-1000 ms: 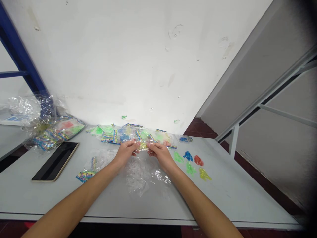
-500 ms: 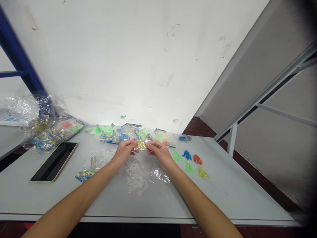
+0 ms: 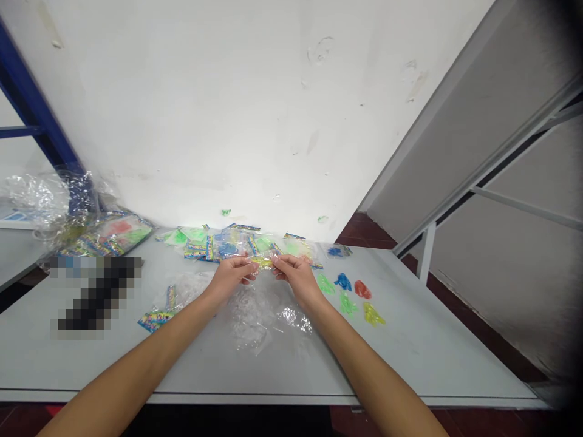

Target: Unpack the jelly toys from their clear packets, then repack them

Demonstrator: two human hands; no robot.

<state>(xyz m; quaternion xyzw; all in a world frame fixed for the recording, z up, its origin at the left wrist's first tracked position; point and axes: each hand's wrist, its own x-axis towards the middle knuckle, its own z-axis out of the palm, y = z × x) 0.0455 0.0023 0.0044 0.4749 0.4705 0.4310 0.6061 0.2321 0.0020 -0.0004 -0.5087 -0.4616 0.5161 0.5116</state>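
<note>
My left hand [image 3: 231, 277] and my right hand [image 3: 296, 277] pinch opposite ends of a clear plastic packet [image 3: 263, 261] with a yellow jelly toy inside. Just behind my hands lies a heap of sealed toy packets [image 3: 223, 247]. Several loose jelly toys lie to the right of my right hand, including a green one [image 3: 325, 284], a blue one [image 3: 343, 281], a red one [image 3: 362, 289] and a yellow one [image 3: 373, 314]. Torn clear wrapping [image 3: 249, 318] lies under my wrists.
The grey table [image 3: 291, 370] meets a white wall [image 3: 228, 109] behind. A pixelated flat dark object [image 3: 98, 297] and more packets with crumpled plastic [image 3: 107, 233] lie at the left. A blue metal upright [image 3: 39, 103] stands at the far left.
My fingertips have drawn slightly apart, and the packet with the yellow toy now lies flatter and more stretched between them. The flat dark object at the left now appears pixelated.
</note>
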